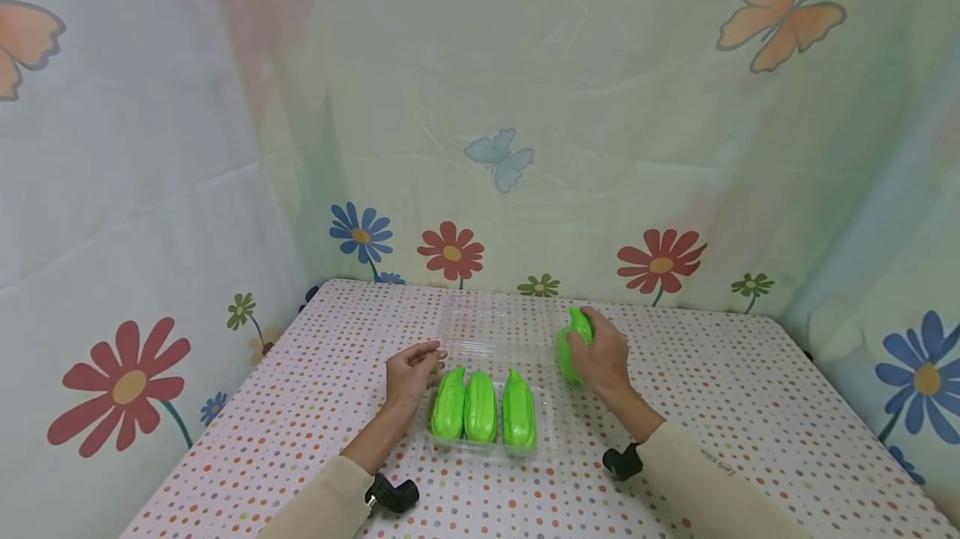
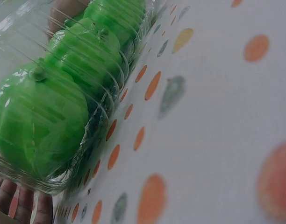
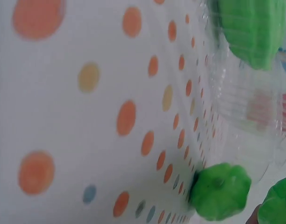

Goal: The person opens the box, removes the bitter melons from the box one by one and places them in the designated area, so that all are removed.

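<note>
A clear plastic clamshell box lies with its lid folded back. Three green ridged vegetables lie side by side in its tray, with a gap between the middle one and the right one. My left hand is at the tray's left rear corner; in the left wrist view its fingers lie straight along the box's edge. Right of the box, my right hand grips another green vegetable. Just beside that one, a further green vegetable rests on the table.
A dotted cloth covers the table. Printed curtains with flowers and butterflies stand at the back and both sides. A black wrist device is strapped to each forearm.
</note>
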A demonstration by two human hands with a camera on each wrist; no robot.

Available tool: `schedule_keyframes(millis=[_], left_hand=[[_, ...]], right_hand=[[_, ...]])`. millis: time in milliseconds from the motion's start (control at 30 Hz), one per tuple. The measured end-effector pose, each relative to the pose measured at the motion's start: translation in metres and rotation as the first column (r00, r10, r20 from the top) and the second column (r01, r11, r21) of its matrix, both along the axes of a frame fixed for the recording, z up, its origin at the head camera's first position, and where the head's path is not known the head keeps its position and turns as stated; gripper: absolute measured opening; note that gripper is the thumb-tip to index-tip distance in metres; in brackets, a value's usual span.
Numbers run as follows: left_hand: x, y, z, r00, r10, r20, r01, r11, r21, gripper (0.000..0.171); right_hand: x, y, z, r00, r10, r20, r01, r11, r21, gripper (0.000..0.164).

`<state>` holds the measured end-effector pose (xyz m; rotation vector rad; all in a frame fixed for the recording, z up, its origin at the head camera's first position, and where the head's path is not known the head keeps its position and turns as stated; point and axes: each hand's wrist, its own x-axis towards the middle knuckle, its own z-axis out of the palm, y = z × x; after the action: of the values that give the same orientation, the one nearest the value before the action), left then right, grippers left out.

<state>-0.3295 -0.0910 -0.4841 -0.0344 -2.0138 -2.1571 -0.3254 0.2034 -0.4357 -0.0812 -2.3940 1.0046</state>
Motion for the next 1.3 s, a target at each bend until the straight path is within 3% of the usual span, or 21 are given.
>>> schedule_keyframes(millis=[433, 800, 1300], left_hand=[[0.001, 0.0, 0.0, 1.0, -0.001, 0.003, 0.001, 1.0, 0.003, 0.033], [0.0, 0.0, 0.0, 1.0, -0.003, 0.004, 0.003, 1.0, -0.001, 0.033], [0.0, 0.0, 0.0, 1.0, 0.003, 0.002, -0.003, 1.0, 0.004, 0.032]], right_hand=[[-0.01, 0.018, -0.003, 0.995, -0.052, 0.082, 0.051, 0.999, 0.011, 0.052], [-0.025, 0.028, -0.007, 0.971, -0.077, 0.227, 0.092, 0.994, -0.056, 0.053], [-0.036, 0.043, -0.018, 0.941, -0.029, 0.337, 0.051, 0.997, -0.057, 0.059]])
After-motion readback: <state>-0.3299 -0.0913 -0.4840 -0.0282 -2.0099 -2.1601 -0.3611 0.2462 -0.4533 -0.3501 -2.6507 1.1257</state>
